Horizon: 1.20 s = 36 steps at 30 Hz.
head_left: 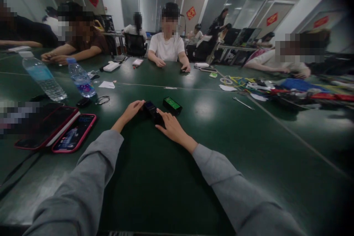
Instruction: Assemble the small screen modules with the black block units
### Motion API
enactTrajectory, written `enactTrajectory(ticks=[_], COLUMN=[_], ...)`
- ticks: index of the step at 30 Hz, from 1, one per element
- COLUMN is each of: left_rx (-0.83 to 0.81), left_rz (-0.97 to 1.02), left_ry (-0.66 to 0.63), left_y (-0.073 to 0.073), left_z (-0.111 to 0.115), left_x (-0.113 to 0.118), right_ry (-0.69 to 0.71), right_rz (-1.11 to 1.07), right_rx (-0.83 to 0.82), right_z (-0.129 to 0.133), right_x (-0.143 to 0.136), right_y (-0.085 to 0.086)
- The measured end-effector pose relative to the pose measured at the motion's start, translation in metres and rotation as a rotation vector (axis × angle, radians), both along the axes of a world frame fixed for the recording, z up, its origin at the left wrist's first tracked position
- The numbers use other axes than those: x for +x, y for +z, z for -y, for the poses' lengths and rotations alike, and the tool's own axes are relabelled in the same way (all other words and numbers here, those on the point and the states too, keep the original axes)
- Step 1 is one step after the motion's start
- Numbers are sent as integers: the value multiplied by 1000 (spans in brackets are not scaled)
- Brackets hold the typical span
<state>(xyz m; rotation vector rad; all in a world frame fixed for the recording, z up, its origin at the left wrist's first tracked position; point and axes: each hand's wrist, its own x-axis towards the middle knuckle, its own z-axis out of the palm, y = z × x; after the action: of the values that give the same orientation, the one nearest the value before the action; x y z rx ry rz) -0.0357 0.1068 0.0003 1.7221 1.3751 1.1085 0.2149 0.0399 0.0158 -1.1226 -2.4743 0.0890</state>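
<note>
A small black handheld device (151,107) with a little dark screen lies at a slant between my two hands, on or just above the green table. My left hand (133,110) grips its upper left end, fingertips pressed together at the edge. From the other side, my right hand (172,127) holds the lower right end. Its index finger lies along the device and its thumb is spread below. The device's lower part is partly hidden by the fingers. Just beyond my right hand sits a black box (172,105) with a lit-looking green top.
To the left are a phone in a pink case (74,134), a dark red case (47,127) and two water bottles (45,77) (81,77). Tangled cables and tools (290,90) cover the right side, near a thin metal rod (243,103). Several people sit around the table (166,184).
</note>
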Motion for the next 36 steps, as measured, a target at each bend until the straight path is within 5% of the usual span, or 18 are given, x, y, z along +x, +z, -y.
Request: enactTrajectory(ticks=[17, 36], left_rx=[21, 16], left_rz=[-241, -226], left_ry=[38, 39], left_y=[4, 1], left_z=[3, 2], left_x=[6, 6], right_ry=[25, 19], right_rz=[17, 19], right_rx=[-17, -10], right_z=[4, 4], right_x=[5, 3], right_y=[5, 4])
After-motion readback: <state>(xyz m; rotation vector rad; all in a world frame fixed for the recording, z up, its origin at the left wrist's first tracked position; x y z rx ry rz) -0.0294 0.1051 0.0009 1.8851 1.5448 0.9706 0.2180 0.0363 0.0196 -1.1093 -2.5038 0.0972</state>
